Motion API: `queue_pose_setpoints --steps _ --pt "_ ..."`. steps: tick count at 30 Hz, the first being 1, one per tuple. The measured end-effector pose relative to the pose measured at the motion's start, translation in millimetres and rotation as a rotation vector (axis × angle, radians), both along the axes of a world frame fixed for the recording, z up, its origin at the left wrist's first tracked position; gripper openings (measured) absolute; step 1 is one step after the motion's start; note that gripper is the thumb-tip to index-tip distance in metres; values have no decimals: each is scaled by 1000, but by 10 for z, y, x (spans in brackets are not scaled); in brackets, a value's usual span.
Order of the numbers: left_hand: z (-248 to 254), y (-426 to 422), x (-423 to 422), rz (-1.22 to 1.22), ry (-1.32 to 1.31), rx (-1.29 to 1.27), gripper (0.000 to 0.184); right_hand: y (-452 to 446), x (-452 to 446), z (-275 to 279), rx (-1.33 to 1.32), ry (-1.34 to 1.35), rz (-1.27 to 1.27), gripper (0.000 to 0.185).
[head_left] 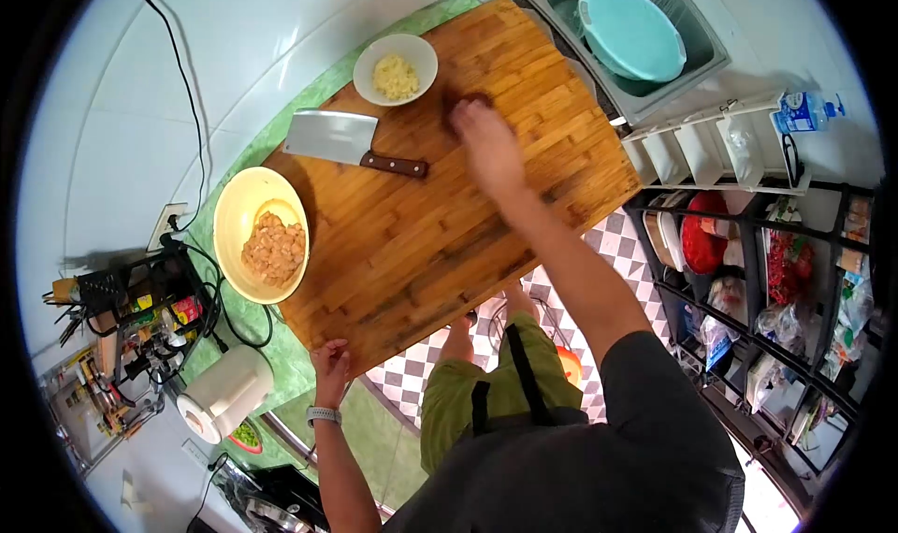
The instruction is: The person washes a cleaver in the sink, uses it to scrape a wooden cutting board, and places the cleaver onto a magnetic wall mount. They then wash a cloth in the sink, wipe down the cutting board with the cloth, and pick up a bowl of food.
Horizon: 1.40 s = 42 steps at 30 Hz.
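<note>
On my feed, the right hand (484,138) reaches over a dark reddish item (453,112) on the wooden cutting board (421,243); blur keeps me from telling its grip. The left hand (330,357) curls at the board's near edge, grip unclear. I see 1 cleaver (335,137) lying between 2 bowls: minced garlic (396,77) and diced raw meat (275,251).
</note>
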State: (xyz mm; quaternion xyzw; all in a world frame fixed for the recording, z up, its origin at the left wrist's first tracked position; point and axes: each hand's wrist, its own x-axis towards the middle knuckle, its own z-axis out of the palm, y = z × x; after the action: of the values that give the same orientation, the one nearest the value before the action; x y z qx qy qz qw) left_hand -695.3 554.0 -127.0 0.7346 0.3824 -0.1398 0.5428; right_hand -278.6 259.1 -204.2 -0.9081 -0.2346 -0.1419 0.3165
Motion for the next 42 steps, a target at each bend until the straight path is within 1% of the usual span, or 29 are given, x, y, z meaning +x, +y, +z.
queue_pose_setpoints --steps 2,3,5,8,9,10,12,14,15,16,18,19,20,22,23,25,27,30,31,32,34,35,37,38,40,41,42 --pt "-72 70 -55 -9 16 -1 20 45 -330 369 -150 -43 270 43" --pt "-109 98 -91 -7 10 -4 20 5 -332 445 -153 -49 272 43" --pt "-190 134 -155 22 -17 -38 20 -96 -283 517 -266 -59 446 41" --pt "-211 134 -163 71 45 -31 20 -363 308 484 -334 -85 449 41" --pt "-231 148 -178 101 36 -84 19 -508 578 340 -290 -89 337 41" --pt "-259 144 -204 112 36 -78 19 -652 835 212 -241 -92 229 42" --pt "-243 103 -195 -28 -81 143 17 -892 1243 330 -271 -107 42 44" --pt "-199 99 -157 -11 -55 139 15 -828 1382 256 -250 -72 -132 47" --pt "-177 76 -104 -6 -41 126 13 -725 1237 319 -237 -104 -132 48" --pt "-122 0 -27 15 -39 131 13 -664 1035 331 -229 -110 -70 47" --pt "13 -230 325 37 -143 306 10 -525 557 337 -198 -126 61 46" --pt "57 -379 586 56 -154 330 13 -462 259 362 -185 -127 139 45" --pt "88 -535 921 80 -168 353 17 -402 -33 478 -188 -40 188 45" --pt "192 -787 1689 -3 -167 398 30 -336 -509 680 -191 89 277 44" --pt "187 -892 2048 29 -164 435 43 -336 -642 742 -189 126 314 43" --pt "323 -999 2700 -3 -3 553 54 -367 -791 781 -201 132 375 44" --pt "308 -1051 3105 8 149 567 58 -384 -813 808 -214 143 436 44" --pt "236 -1012 3329 65 152 565 57 -405 -739 821 -245 156 464 46" --pt "272 -999 3369 44 182 583 49 -406 -712 813 -242 160 471 46" --pt "247 -988 3366 53 186 590 49 -403 -684 803 -239 167 476 47" --pt "189 -959 3294 164 86 616 44 -367 -642 818 -207 180 467 47" --pt "174 -919 3230 160 90 623 44 -343 -627 825 -182 193 448 47" --pt "299 -857 3120 251 -39 532 39 -264 -579 826 -179 179 444 48" --pt "372 -867 3055 253 -36 540 39 -206 -553 829 -184 164 449 49" --pt "591 -871 2941 313 -203 440 38 -2 -430 810 -183 152 480 51" --pt "634 -844 2868 364 -262 318 31 125 -359 788 -192 144 509 53" --pt "796 -867 2795 404 -375 202 24 289 -264 737 -179 132 529 56"
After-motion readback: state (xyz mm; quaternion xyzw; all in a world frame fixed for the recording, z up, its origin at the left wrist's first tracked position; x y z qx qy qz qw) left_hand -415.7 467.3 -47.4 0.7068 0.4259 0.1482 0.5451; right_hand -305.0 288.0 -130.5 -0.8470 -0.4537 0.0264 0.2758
